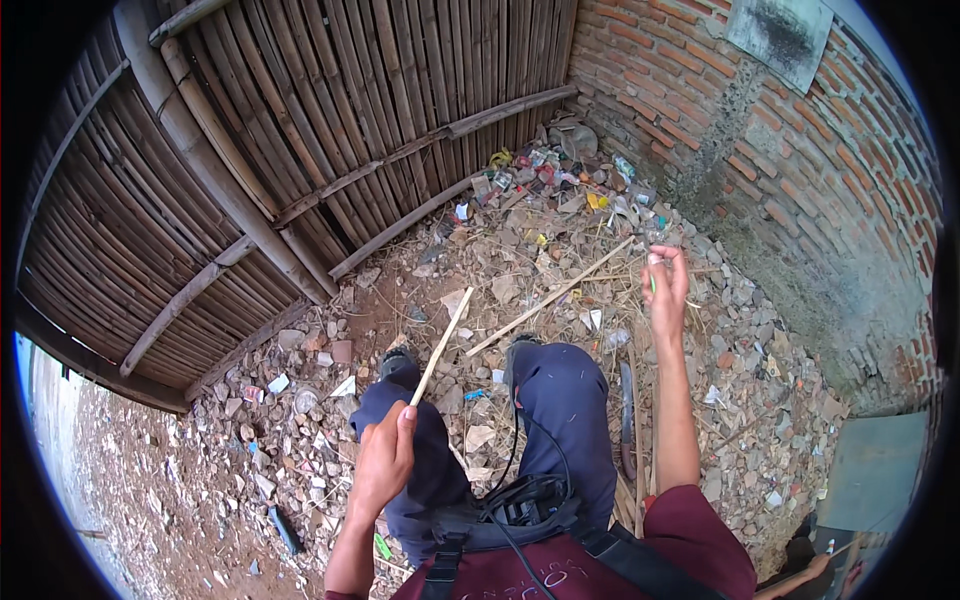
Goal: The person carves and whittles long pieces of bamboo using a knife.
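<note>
My left hand is closed around the lower end of a thin, pale bamboo strip, which tilts up and away in front of my knees. Farther off on the right, my raised right hand is closed on a small object that shows green between the fingers; its kind is hard to make out. A longer bamboo strip lies slanting on the rubble between the hands. Beside my right knee lies a machete with a dark blade and a brown handle.
A bamboo-slat wall stands at the left and a brick wall at the right. Litter is heaped in their corner. Stones and rubble cover the ground. Another person's hand shows at the lower right, near a grey panel.
</note>
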`<state>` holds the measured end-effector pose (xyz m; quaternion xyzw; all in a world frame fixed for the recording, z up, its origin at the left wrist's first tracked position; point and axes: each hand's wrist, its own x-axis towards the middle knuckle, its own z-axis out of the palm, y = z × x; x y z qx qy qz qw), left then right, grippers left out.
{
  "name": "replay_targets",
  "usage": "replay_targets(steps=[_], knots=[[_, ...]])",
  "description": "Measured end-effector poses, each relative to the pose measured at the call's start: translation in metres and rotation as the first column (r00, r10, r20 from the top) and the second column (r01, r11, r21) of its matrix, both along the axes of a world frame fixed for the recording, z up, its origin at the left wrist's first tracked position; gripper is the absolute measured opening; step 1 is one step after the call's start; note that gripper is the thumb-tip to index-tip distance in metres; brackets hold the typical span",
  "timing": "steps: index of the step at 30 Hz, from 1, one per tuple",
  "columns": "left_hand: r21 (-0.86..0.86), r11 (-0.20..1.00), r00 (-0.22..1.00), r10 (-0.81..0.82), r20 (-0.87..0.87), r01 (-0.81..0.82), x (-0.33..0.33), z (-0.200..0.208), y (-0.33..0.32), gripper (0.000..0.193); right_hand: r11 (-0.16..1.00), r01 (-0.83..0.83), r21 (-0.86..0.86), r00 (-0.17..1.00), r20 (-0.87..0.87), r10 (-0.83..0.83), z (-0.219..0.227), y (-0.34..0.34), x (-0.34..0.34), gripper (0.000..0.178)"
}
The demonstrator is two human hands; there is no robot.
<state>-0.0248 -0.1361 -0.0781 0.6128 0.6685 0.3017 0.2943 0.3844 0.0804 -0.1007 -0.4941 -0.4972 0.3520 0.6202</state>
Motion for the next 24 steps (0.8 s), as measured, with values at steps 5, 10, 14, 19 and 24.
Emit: replay_targets(steps=[5, 10, 14, 19, 24], knots=[[0.205, 0.978, 0.960, 0.032, -0.280, 0.027, -0.008, 0.006, 0.072, 0.031, 0.938, -0.332, -0.097, 0.924, -0.231, 0.304, 0.015, -0.006, -0.087, 0.056], [0.406, 0.909, 0.936, 0.056, -0.347, 0.096, 0.028, -0.008, 0.170, 0.033, 0.969, -0.246, 0.028, 0.960, -0.127, 0.248, 0.026, 0.021, -0.128, 0.056], [0.552, 0.829, 0.944, 0.108, -0.312, 0.088, 0.039, -0.020, 0.209, 0.032, 0.984, -0.068, 0.162, 0.998, -0.002, 0.070, 0.015, 0.012, -0.149, 0.051], [0.527, 0.839, 0.950, 0.043, -0.309, 0.133, 0.039, -0.031, 0.213, 0.029, 0.991, 0.013, 0.132, 0.903, 0.423, -0.068, 0.000, 0.001, -0.141, 0.041], [0.578, 0.798, 0.951, 0.021, -0.309, 0.170, 0.039, -0.032, 0.204, 0.024, 0.997, 0.040, 0.067, 0.830, 0.553, -0.070, -0.001, -0.009, -0.138, 0.029]])
